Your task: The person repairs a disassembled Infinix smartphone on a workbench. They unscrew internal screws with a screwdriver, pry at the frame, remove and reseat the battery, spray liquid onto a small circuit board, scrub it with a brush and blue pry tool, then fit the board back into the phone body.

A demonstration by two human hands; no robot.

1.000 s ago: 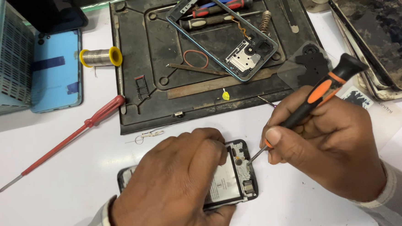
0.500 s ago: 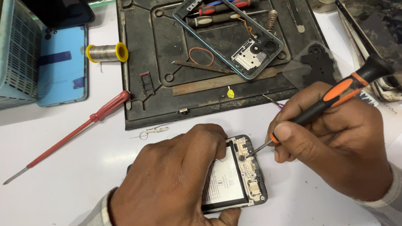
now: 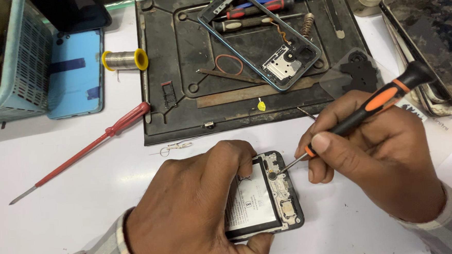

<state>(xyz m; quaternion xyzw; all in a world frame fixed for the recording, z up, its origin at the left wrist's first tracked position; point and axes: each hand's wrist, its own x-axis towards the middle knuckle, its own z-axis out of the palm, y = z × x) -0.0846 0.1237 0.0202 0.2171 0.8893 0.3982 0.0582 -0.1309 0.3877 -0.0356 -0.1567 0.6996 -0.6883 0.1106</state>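
- The left hand lies flat over the opened phone near the table's front edge, fingers curled round its upper and lower edges and pinning it down; the battery and the strip of small parts beside it lie bare.
- The right hand has thumb and fingers closed round the black-and-orange screwdriver, whose thin tip rests on a small round part near the phone's upper right corner.
- To do this well, I judge the tip should sit square in the screw head with light downward pressure, the left hand keeping the phone from twisting; a slip could gouge the board or battery.
- A red screwdriver lies loose toward the left, and a bent wire sits just below the mat's front edge.
- The black work mat farther back holds a phone frame, a red rubber ring, a metal strip, a tiny yellow piece and several tools along its far edge.
- A solder spool and a blue phone back lie left of the mat.
- The pale blue basket at the far left corner: its contents cannot be made out.
- Cracked phones are stacked at the far right.
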